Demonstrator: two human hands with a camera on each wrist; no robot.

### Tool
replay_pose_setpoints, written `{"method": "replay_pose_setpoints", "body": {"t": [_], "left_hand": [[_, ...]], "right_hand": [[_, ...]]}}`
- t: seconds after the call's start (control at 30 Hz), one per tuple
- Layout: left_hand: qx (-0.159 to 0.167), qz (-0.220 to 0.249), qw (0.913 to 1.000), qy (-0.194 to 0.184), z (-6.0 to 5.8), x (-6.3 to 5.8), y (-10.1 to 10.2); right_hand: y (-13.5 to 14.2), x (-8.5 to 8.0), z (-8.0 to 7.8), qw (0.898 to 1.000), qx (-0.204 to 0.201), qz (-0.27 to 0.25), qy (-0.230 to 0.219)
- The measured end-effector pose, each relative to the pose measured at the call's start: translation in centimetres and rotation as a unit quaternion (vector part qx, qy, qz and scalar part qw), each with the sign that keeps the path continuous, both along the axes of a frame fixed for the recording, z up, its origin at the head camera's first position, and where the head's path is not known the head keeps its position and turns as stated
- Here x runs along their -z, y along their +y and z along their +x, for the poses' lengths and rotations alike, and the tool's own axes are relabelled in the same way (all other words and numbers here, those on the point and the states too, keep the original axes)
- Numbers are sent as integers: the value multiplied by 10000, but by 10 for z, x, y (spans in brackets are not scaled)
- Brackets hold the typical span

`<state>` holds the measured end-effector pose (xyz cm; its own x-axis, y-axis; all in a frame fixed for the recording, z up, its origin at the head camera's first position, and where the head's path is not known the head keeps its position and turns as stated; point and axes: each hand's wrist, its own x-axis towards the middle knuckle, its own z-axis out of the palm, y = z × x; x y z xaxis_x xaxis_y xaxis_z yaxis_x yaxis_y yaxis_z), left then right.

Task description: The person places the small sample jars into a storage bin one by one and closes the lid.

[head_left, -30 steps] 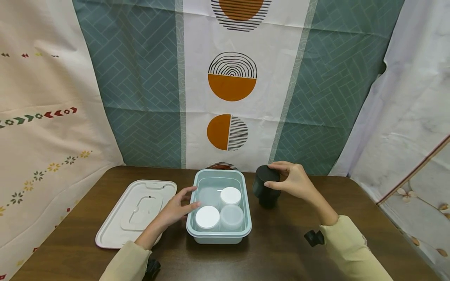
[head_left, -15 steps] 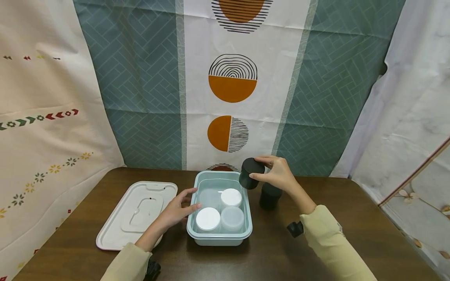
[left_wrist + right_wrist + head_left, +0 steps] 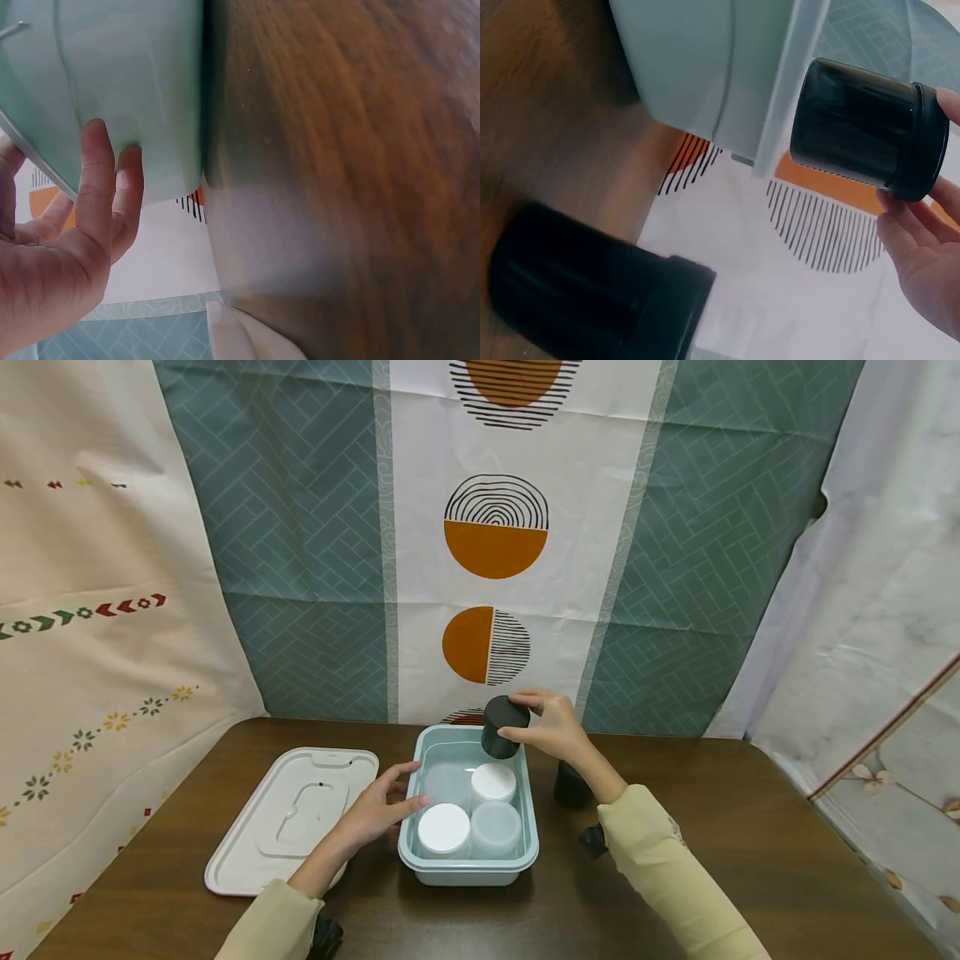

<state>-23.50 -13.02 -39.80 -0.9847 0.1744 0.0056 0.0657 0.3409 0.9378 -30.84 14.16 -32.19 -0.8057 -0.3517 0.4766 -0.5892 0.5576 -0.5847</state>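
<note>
In the head view a pale blue plastic bin (image 3: pixel 468 870) stands mid-table. Inside it are two white-lidded jars (image 3: pixel 444 828) and a frosted-lid jar (image 3: pixel 496 828). My left hand (image 3: pixel 378 810) rests at its left side, thumb over the rim; in the left wrist view two extended fingers (image 3: pixel 96 176) touch the outer wall. My right hand (image 3: pixel 555 727) pinches a black lidded jar (image 3: pixel 498 735) by its lid, above the bin's far right corner. A second black jar (image 3: pixel 572 787) stands on the table right of the bin, partly hidden by the right forearm.
A white lid (image 3: pixel 258 835) lies flat on the brown table (image 3: pixel 750 860), left of the bin. Patterned cloths (image 3: pixel 315 568) hang behind and at both sides. Black wrist cameras (image 3: pixel 594 841) sit at the cuffs.
My right hand has carried the black jar leftward from above the second black jar to above the bin's far right corner. The left hand has stayed at the bin.
</note>
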Motion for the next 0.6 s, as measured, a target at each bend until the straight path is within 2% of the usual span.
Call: {"method": "replay_pose_setpoints", "body": {"t": [0.27,0.6], "left_hand": [[-38,-3,10000,-25,1,0,0],[-69,2,10000,-52,1,-1,1]], "right_hand": [[-11,10,-6,9994,-126,302,77],[-16,28,-14,9963,-139,813,-255]]}}
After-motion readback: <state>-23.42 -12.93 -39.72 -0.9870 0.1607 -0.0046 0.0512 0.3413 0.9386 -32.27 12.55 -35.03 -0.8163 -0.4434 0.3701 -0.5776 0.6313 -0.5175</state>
